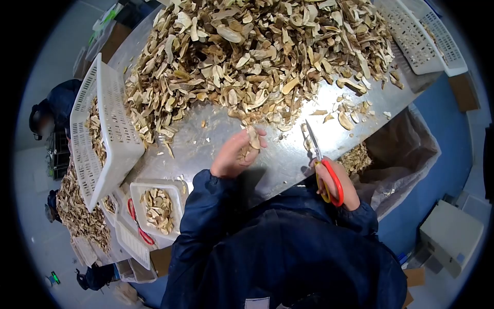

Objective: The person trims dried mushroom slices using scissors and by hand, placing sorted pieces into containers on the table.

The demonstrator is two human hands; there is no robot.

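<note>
My left hand (pixel 234 155) is closed on a pale dried mushroom slice (pixel 253 138), held just above the metal table in front of the big heap of dried mushroom slices (pixel 247 67). Part of another piece shows between its fingers. My right hand (pixel 343 186) grips a pair of scissors (pixel 314 141) with red and yellow handles. Their blades point away from me, over the table's near edge, and are close together. Small loose slices (pixel 346 120) lie on the metal beyond the blades.
White perforated baskets stand left (pixel 105 129) and right (pixel 417 38) of the heap. A clear tub (pixel 180 198) of slices sits near red-handled scissors (pixel 138 221). Below the right edge hangs a lined bin (pixel 401 149) containing pieces. Another person (pixel 59 105) is at far left.
</note>
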